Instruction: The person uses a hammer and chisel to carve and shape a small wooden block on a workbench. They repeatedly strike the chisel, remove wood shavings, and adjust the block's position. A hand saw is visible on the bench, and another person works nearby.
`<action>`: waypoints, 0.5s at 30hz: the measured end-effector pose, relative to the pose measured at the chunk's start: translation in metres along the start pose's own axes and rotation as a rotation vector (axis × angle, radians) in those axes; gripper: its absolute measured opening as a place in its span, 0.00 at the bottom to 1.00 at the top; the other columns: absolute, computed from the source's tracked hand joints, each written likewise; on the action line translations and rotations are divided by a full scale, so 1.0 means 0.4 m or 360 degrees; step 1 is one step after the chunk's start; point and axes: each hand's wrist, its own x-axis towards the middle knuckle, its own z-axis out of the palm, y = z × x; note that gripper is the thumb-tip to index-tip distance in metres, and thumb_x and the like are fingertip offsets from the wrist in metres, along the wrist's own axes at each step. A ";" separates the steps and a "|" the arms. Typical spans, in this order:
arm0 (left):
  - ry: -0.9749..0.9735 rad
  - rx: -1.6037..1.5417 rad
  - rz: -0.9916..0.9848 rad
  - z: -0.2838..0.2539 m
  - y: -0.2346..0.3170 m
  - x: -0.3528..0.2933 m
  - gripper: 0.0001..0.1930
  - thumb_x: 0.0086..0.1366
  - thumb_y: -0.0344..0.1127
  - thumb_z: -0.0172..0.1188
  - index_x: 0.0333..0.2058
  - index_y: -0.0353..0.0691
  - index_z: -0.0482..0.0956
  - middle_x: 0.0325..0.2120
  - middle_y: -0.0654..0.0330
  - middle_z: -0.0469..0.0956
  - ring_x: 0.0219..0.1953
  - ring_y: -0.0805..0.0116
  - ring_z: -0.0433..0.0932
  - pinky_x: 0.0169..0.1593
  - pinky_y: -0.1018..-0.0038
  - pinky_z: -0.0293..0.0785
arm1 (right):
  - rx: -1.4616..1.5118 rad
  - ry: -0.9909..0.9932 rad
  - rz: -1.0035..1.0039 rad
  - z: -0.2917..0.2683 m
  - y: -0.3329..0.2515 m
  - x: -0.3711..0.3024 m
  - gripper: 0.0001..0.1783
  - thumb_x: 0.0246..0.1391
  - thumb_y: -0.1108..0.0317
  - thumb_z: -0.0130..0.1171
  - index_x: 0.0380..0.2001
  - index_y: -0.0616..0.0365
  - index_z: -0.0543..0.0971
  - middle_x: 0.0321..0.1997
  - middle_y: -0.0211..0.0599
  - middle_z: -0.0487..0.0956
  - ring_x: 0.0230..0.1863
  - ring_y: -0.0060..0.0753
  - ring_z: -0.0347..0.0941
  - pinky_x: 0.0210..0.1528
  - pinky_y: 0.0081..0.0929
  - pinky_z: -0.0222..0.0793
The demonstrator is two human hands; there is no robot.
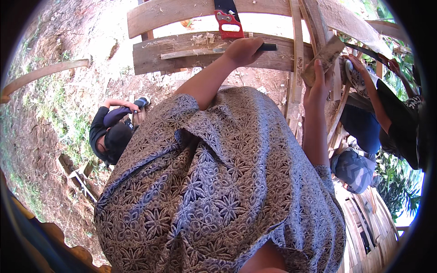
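Note:
My left hand is closed in a fist over a rough plank strewn with shavings. From its right side sticks the end of a black, bar-like thing; the rest is hidden in my fist. A pale wood strip runs along the plank to that hand, and whether the two are joined I cannot tell. My right hand grips a short wooden block, tilted up to the right, fingers against its face. Just beyond my left hand, a handsaw with a red handle lies on the boards.
Upright timbers stand beside my right hand. Close on the right, a person reaches in near a dark blade; a grey cap shows below. Another person crouches on the ground at left. Wooden slats lie lower right.

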 end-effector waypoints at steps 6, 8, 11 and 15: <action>-0.0050 0.0063 -0.0032 -0.006 -0.007 -0.006 0.12 0.73 0.43 0.59 0.36 0.39 0.75 0.27 0.49 0.82 0.30 0.44 0.83 0.35 0.53 0.78 | -0.0580 -0.0646 0.0157 0.027 0.018 -0.004 0.52 0.59 0.58 0.71 0.79 0.59 0.54 0.65 0.49 0.73 0.61 0.37 0.75 0.62 0.35 0.73; -0.0080 0.0057 -0.0111 -0.005 -0.011 -0.009 0.13 0.73 0.44 0.59 0.35 0.39 0.75 0.27 0.49 0.82 0.30 0.44 0.84 0.35 0.53 0.79 | -0.0273 -0.0301 -0.0128 0.019 0.027 0.008 0.47 0.62 0.62 0.68 0.78 0.60 0.56 0.59 0.45 0.76 0.57 0.32 0.77 0.54 0.31 0.78; -0.0035 0.0036 -0.0082 -0.004 -0.017 -0.007 0.14 0.73 0.44 0.59 0.34 0.39 0.76 0.27 0.48 0.82 0.29 0.44 0.83 0.34 0.52 0.78 | 0.0116 -0.0080 -0.0190 0.003 0.036 0.023 0.57 0.59 0.54 0.72 0.80 0.56 0.48 0.66 0.50 0.74 0.62 0.39 0.75 0.64 0.38 0.73; -0.0099 0.0080 -0.0067 -0.014 -0.018 -0.023 0.12 0.71 0.42 0.60 0.34 0.39 0.75 0.27 0.48 0.82 0.30 0.44 0.84 0.34 0.52 0.79 | -0.0712 -0.0978 0.0188 0.000 0.053 0.015 0.53 0.63 0.56 0.68 0.80 0.54 0.47 0.67 0.52 0.73 0.64 0.43 0.74 0.65 0.42 0.74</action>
